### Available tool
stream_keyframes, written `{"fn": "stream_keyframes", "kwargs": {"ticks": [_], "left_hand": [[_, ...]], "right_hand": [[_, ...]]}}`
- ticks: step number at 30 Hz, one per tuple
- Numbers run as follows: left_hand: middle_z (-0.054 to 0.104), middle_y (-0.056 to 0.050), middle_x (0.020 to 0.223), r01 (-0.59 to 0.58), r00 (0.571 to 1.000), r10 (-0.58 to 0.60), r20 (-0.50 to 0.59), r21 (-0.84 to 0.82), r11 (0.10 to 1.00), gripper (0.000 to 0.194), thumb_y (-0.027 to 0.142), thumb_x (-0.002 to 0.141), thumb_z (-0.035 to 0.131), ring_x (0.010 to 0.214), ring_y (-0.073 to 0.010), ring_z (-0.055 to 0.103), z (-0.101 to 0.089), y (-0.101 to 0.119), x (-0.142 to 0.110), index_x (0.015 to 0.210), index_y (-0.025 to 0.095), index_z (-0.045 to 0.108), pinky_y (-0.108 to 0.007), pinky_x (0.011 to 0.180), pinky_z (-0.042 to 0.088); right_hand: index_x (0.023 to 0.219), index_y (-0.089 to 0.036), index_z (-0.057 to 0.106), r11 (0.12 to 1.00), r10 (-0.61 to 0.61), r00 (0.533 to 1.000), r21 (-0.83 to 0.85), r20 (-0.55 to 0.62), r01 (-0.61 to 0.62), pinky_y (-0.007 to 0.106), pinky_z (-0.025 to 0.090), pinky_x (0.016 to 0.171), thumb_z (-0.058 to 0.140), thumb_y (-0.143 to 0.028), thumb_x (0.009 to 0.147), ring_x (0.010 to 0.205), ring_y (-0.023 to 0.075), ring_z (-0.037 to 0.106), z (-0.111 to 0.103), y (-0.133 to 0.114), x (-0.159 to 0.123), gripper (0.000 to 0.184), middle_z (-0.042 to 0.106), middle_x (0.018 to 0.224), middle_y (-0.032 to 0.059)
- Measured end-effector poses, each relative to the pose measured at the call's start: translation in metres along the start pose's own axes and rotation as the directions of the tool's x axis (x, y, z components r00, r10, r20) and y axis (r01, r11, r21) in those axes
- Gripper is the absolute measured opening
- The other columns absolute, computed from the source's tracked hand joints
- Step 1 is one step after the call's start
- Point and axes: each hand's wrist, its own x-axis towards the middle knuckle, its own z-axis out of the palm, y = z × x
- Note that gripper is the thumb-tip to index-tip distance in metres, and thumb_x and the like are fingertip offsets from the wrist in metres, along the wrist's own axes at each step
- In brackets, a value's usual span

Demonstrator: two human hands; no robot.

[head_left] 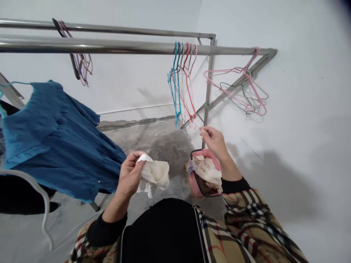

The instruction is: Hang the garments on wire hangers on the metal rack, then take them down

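Observation:
My left hand (131,173) is closed on a small white cloth (156,171), pinching its upper edge between thumb and fingers. The cloth hangs bunched and crumpled, with a wavy lower edge, so its exact kind is unclear. To the right, my right hand (214,141) is raised above a pink basket (194,184), fingers loosely bent and nothing visible in them. Crumpled pale laundry (207,171) lies in that basket. Just beyond the right hand, blue hangers (177,87) and red and pink hangers (189,87) hang from the front metal rail (131,46).
A blue garment (60,135) hangs at the left. Pink and green hangers (244,91) dangle near the rack's right end. More hangers (82,65) hang at the back left. White walls stand close behind and to the right. A white curved tube (41,197) is at lower left.

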Motion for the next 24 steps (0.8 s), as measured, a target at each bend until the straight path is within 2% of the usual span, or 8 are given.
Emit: {"fn": "stream_keyframes", "kwargs": {"ticks": [3,6,8,10,13,17,20,24], "left_hand": [[0.064,0.003,0.067,0.027,1.0,-0.027,-0.003,-0.006,1.0,0.031,0.034,0.067,0.076,0.049,-0.0084,0.056,0.0,0.001,-0.003,0.087,0.018,0.059,-0.017,0.047,0.045],[0.064,0.003,0.066,0.055,0.998,-0.055,0.014,-0.004,0.998,0.034,0.035,0.066,0.077,0.05,-0.0085,0.056,0.0,0.001,-0.005,0.088,0.018,0.058,-0.017,0.048,0.045],[0.065,0.002,0.067,0.075,0.996,-0.075,0.036,0.008,0.997,0.035,0.036,0.065,0.077,0.051,-0.0086,0.056,-0.002,0.002,-0.007,0.088,0.018,0.058,-0.017,0.048,0.045],[0.066,0.002,0.068,0.088,0.995,-0.09,0.046,0.029,0.996,0.037,0.037,0.065,0.078,0.051,-0.0086,0.056,-0.005,0.001,-0.008,0.088,0.018,0.058,-0.017,0.048,0.045],[0.066,0.001,0.068,0.12,0.99,-0.125,0.061,0.084,0.989,0.037,0.04,0.065,0.077,0.051,-0.0088,0.056,-0.009,0.0,-0.008,0.088,0.018,0.058,-0.017,0.048,0.045],[0.064,0.001,0.063,0.178,0.974,-0.201,0.102,0.197,0.964,0.036,0.041,0.066,0.077,0.049,-0.009,0.054,-0.01,-0.002,-0.006,0.086,0.017,0.058,-0.017,0.047,0.043],[0.061,0.002,0.06,0.203,0.968,-0.231,0.093,0.241,0.949,0.038,0.044,0.065,0.077,0.048,-0.0082,0.052,-0.007,-0.004,-0.002,0.082,0.017,0.058,-0.017,0.046,0.041],[0.057,0.003,0.057,0.221,0.962,-0.255,0.1,0.266,0.938,0.042,0.047,0.061,0.079,0.047,-0.0072,0.048,0.001,-0.008,0.003,0.077,0.016,0.056,-0.016,0.045,0.038]], "right_hand": [[0.1,-0.016,0.065,0.986,-0.004,0.995,0.164,-0.103,0.021,0.024,0.046,0.057,0.058,-0.047,0.082,0.063,0.0106,0.056,0.004,-0.028,0.041,0.036,0.066,0.083,0.004],[0.093,-0.017,0.062,0.95,0.061,0.998,0.308,-0.021,-0.051,0.021,0.044,0.054,0.06,-0.047,0.083,0.059,0.0084,0.053,0.015,-0.048,0.074,0.032,0.063,0.077,0.0016],[0.087,-0.016,0.06,0.931,0.102,0.994,0.347,0.05,-0.113,0.02,0.04,0.048,0.062,-0.043,0.083,0.053,0.0076,0.048,0.023,-0.056,0.09,0.028,0.057,0.065,-0.0016],[0.083,-0.015,0.058,0.928,0.113,0.992,0.352,0.056,-0.126,0.018,0.034,0.043,0.064,-0.038,0.083,0.048,0.0067,0.043,0.029,-0.061,0.099,0.023,0.049,0.056,-0.0051],[0.085,-0.016,0.057,0.926,0.108,0.994,0.362,0.018,-0.107,0.017,0.025,0.038,0.061,-0.034,0.085,0.043,0.0051,0.033,0.029,-0.067,0.104,0.019,0.038,0.051,-0.0089],[0.094,-0.017,0.057,0.893,0.127,0.992,0.437,-0.025,-0.104,0.016,0.017,0.035,0.053,-0.036,0.09,0.038,0.0038,0.024,0.017,-0.069,0.094,0.019,0.031,0.052,-0.0108],[0.094,-0.017,0.058,0.865,0.148,0.988,0.491,-0.048,-0.105,0.016,0.014,0.034,0.055,-0.036,0.089,0.036,0.0029,0.021,0.008,-0.064,0.086,0.021,0.028,0.051,-0.0117],[0.091,-0.016,0.059,0.87,0.141,0.984,0.487,-0.107,-0.072,0.016,0.015,0.035,0.06,-0.039,0.087,0.037,0.0023,0.02,0.001,-0.058,0.089,0.023,0.026,0.049,-0.0122]]}}
